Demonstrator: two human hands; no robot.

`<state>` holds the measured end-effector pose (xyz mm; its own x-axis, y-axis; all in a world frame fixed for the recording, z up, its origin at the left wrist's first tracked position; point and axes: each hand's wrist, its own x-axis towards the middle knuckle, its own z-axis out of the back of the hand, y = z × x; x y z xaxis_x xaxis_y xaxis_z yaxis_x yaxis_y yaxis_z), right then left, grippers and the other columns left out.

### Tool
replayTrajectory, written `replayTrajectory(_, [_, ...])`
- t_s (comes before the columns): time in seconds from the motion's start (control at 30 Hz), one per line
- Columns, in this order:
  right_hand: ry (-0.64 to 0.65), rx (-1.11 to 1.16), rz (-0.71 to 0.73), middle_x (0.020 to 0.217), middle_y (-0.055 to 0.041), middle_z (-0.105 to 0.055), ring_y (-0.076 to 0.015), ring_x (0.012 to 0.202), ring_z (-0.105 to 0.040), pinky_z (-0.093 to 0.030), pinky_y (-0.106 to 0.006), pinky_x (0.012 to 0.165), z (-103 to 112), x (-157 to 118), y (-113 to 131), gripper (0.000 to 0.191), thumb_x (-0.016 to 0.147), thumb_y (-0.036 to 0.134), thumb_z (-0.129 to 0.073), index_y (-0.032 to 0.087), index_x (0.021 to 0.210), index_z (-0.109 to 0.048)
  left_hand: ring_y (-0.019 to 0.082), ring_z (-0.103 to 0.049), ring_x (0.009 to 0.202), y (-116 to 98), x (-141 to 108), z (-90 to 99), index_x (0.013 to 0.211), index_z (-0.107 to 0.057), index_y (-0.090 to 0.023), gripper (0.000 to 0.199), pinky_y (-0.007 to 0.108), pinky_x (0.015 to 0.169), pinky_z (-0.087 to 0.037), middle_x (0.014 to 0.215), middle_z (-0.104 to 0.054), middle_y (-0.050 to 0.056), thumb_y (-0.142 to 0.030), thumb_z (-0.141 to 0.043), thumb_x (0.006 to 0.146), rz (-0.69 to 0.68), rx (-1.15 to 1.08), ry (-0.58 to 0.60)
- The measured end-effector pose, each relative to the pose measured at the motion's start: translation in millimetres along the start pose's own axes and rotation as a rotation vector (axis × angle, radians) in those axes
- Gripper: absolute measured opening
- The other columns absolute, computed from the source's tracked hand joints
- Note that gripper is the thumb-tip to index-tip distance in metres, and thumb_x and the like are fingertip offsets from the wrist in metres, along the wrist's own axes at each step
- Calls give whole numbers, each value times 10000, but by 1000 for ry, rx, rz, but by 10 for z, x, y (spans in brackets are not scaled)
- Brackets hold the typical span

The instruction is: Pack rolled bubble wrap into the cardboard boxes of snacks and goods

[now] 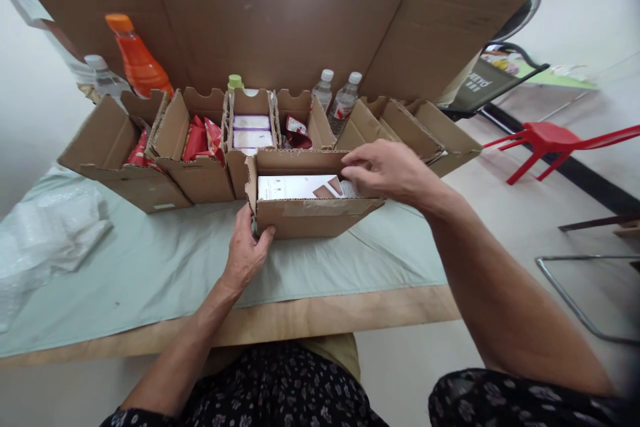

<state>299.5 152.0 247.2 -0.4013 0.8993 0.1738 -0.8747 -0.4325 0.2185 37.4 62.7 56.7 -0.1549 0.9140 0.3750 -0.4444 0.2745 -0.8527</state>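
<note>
A narrow open cardboard box [320,219] stands on the cloth in front of me. My left hand [247,250] grips its left end, thumb against the front wall. Inside the box lies a white carton [293,187] with brown shapes printed on it. Some clear, crinkled plastic [349,189] shows at the carton's right end. Over the box's right end is my right hand [385,170], its fingers curled down at the plastic. What those fingers hold, if anything, is hidden.
Behind stands a row of cardboard boxes [207,180] with red packets [203,139] and white-purple packs [253,139]. Bottles, one orange [143,63], stand before a tall cardboard panel [290,20]. Bubble wrap [55,233] lies left. A red chair [553,140] is at right.
</note>
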Motion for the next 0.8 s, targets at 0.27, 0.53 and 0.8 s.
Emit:
replayTrajectory(0.27, [-307, 701, -288, 1292, -141, -724, -274, 1133, -689, -565, -435, 905, -745, -1023, -506, 588, 790, 492, -753, 208, 1294, -650, 271, -614, 1231, 133, -95, -39, 1468, -475, -228, 618, 469, 1044, -544, 1354, -593, 132, -350, -669, 894, 130, -150, 90])
replayTrajectory(0.53, [-338, 695, -390, 1168, -112, -686, -267, 977, -661, -575, -445, 859, -1374, -1450, 249, 518, 869, 517, -676, 227, 1276, -543, 259, -668, 1176, -141, -573, 138, 1352, -549, -213, 485, 436, 1032, -566, 1283, -665, 111, -388, -667, 914, 196, -155, 101])
replayTrajectory(0.8, [-279, 758, -166, 1250, -112, -672, -289, 1095, -642, -571, -461, 941, -996, -1192, 833, 511, 880, 411, -674, 266, 1346, -524, 214, -667, 1071, -363, -575, 885, 1358, -545, -226, 564, 367, 982, -590, 1244, -645, 84, -376, -765, 861, 169, -124, -127])
